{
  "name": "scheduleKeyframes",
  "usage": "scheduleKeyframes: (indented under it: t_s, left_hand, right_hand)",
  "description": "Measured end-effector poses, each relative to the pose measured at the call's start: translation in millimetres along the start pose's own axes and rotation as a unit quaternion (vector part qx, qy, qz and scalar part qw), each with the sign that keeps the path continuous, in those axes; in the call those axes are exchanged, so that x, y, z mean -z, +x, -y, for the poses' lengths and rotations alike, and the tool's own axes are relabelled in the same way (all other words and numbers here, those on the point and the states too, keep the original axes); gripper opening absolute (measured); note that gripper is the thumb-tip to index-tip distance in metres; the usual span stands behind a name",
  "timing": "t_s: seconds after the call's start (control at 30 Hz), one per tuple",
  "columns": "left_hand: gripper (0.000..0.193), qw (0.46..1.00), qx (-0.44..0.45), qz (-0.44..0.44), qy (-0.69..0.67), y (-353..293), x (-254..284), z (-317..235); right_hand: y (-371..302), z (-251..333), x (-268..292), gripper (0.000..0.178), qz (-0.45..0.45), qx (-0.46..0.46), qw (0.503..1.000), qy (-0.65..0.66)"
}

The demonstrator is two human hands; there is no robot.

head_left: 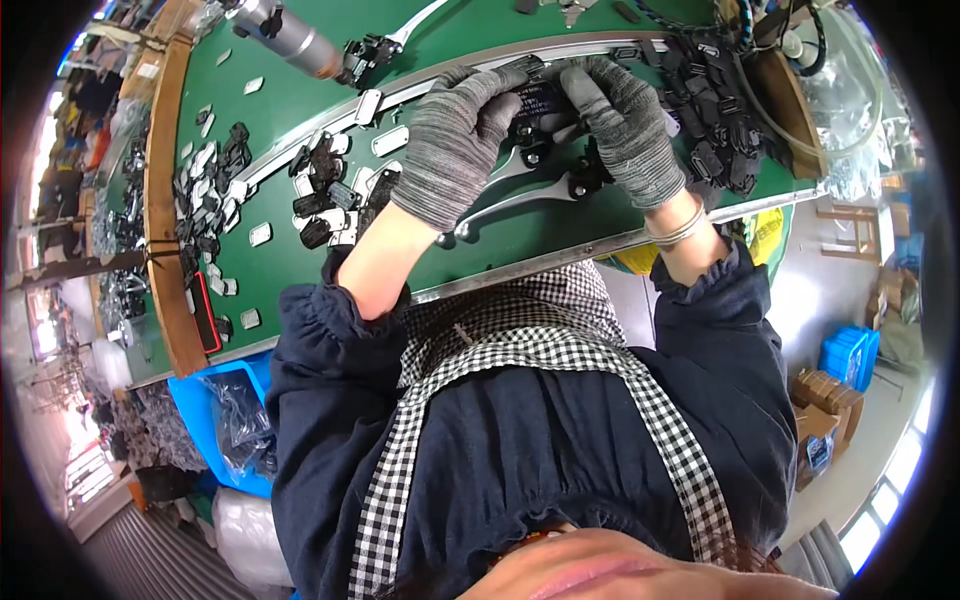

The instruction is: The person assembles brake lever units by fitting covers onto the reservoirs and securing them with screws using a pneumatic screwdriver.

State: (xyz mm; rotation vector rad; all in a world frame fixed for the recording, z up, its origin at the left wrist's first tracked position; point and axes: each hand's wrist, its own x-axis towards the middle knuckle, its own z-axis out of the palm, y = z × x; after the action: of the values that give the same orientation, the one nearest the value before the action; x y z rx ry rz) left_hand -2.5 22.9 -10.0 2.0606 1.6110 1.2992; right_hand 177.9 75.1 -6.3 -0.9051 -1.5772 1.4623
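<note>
Both my hands wear grey knitted gloves and meet over the far middle of the green bench. My left hand (455, 140) has its fingers curled at the left end of a small black piece with pale print (540, 100). My right hand (625, 130) pinches the right end of the same piece; the fingers partly cover it. Just below it lie two metal levers with black heads: a shorter lever (512, 168) and a longer lever (525, 200). Small white and black cover pieces (325, 195) are heaped left of my left hand. Many black pieces (715, 115) are piled beside my right hand.
A grey cylindrical tool (285, 40) hangs at the far left, near another metal lever (412, 25). More small pieces (210, 190) lie by the wooden edge board (165, 200). A red-edged phone (206, 312) rests there. A blue bin (190, 410) stands below the bench.
</note>
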Motion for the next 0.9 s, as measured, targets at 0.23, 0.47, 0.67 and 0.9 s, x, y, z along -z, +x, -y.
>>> scheduleKeyframes:
  t_s: [0.23, 0.47, 0.67, 0.9]
  left_hand:
    - [0.029, 0.931, 0.263, 0.015, -0.254, -5, -25, -15]
    - [0.022, 0.836, 0.355, -0.056, -0.416, -6, -34, -22]
    - [0.023, 0.999, -0.011, -0.038, -0.009, 0, -26, -20]
    - [0.026, 0.981, 0.151, -0.024, -0.123, -38, -53, -24]
  right_hand:
    - [-9, -9, 5, 0.021, -0.083, 0.022, 0.996, 0.012]
    - [-14, -12, 4, 0.022, -0.103, 0.052, 0.993, -0.028]
    - [-10, -3, 29, 0.037, -0.003, 0.172, 0.932, -0.319]
    - [-21, 5, 68, 0.020, -0.059, -0.010, 0.994, -0.094]
